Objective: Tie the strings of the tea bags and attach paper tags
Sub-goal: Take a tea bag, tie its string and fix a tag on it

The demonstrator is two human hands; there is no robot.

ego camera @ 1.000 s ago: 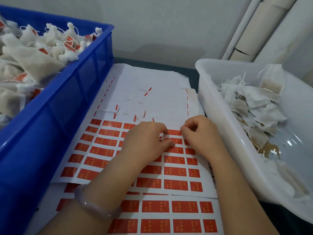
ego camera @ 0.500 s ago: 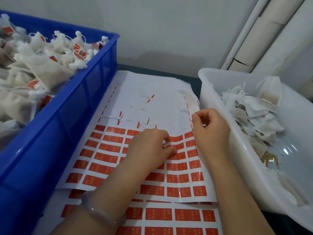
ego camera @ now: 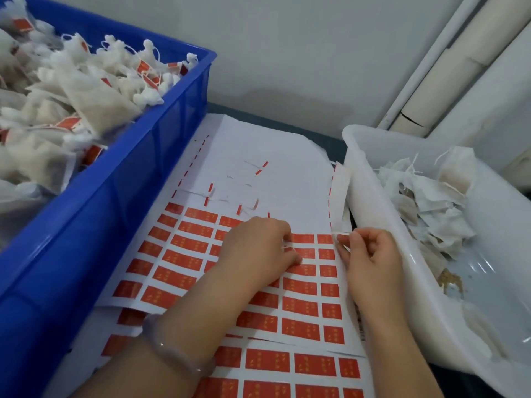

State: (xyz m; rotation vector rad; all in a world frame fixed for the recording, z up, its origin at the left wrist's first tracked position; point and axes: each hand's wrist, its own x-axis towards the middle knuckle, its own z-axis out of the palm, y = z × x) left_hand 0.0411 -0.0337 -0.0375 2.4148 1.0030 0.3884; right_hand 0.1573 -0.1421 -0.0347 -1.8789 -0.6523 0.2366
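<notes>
Tag sheet (ego camera: 258, 150) between crate (ego camera: 115, 214) left; tub (ego camera: 370, 202) right

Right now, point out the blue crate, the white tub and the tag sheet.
blue crate (ego camera: 115, 225), head view, on its outer side wall.
white tub (ego camera: 365, 193), head view, on its left inner wall.
tag sheet (ego camera: 258, 145), head view, on its bare white upper part.

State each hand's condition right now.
Left hand: curled on the tag sheet; hold cannot be told.
Right hand: closed, pinching a white string.
</notes>
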